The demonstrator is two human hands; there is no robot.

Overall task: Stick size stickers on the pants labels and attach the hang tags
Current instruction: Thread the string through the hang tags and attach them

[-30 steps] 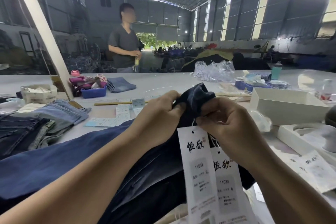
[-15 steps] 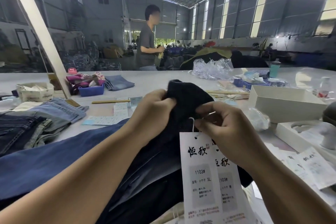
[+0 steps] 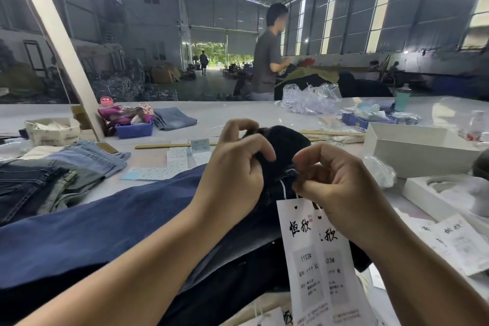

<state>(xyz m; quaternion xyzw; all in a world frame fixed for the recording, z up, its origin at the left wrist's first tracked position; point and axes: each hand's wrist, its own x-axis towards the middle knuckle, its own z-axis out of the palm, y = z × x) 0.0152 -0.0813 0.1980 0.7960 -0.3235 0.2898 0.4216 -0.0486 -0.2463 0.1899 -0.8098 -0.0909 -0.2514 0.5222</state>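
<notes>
I see left hand [image 3: 232, 174] gripping bunched dark pants [image 3: 284, 148], fingers curled into the fabric. Right hand [image 3: 336, 182] just beside it, pinching the tag string at the pants. Two hang tags [image 3: 304, 254] dangle below right hand.

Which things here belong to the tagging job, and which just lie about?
Job: dark pants, hang tags, left hand, right hand, size sticker sheets.
Lying about: blue bin, white box, plastic bags, folded jeans.
</notes>
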